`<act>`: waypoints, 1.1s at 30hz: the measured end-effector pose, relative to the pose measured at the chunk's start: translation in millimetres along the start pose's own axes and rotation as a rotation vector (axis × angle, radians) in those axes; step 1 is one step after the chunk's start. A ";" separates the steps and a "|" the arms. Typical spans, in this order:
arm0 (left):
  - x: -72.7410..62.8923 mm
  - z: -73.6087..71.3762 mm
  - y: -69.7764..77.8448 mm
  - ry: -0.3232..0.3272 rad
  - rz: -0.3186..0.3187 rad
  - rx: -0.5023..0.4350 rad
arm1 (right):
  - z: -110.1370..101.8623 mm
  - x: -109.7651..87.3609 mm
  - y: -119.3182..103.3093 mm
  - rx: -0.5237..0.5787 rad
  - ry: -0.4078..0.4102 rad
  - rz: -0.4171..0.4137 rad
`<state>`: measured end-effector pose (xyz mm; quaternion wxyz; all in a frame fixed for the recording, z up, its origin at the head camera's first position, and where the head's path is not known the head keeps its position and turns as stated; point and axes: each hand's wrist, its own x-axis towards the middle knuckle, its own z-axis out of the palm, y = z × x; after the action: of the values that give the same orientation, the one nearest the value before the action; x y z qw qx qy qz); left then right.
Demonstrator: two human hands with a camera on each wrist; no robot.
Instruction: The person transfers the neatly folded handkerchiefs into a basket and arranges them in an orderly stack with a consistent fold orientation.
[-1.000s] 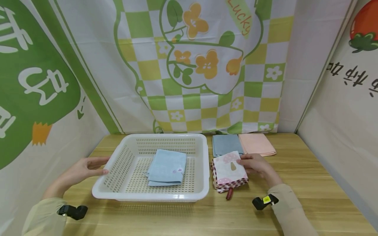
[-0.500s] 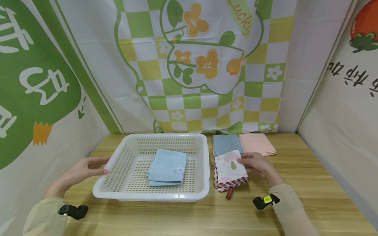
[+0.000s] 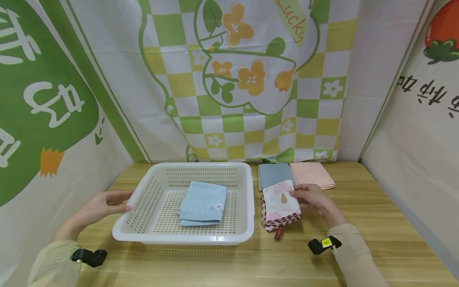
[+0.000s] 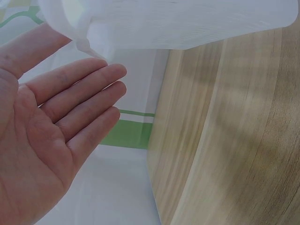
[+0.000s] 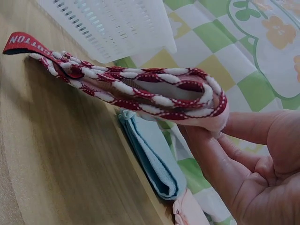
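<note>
While tabletop (image 3: 272, 263) wooden, backdrop (image 3: 247, 79) checkered.

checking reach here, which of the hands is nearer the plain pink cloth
Right. The right hand is just on the near side of the pink cloth, holding the patterned cloth; the left hand is well away, at the left edge of the basket.

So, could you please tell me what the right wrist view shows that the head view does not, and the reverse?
Only the right wrist view: the lettering on the red tag and the gap inside the looped folds of the patterned cloth.
Only the head view: the left hand beside the white basket, and the light blue cloth lying in it.
Both: the right hand holding the patterned cloth, at least part of the basket, and the folded grey-blue cloth and pink cloth.
</note>
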<state>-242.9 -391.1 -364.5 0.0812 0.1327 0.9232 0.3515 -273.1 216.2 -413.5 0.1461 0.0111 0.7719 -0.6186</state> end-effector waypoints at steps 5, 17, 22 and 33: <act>-0.2 0.4 1.2 0.003 0.000 0.001 | 0.1 -3.3 -3.3 -0.009 0.005 -0.010; 0.0 0.3 0.9 0.004 0.003 -0.005 | -0.6 -7.7 -8.7 0.007 0.004 -0.028; 0.0 0.2 0.3 0.005 0.007 0.003 | -0.1 -9.7 -11.8 0.022 0.004 -0.044; 0.6 -0.1 -0.9 0.005 0.008 0.015 | -2.2 -14.7 -17.1 -0.021 0.007 -0.078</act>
<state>-243.6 -391.7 -365.0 0.0765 0.1361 0.9255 0.3450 -262.9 216.8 -393.3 0.1193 -0.0182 0.7786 -0.6158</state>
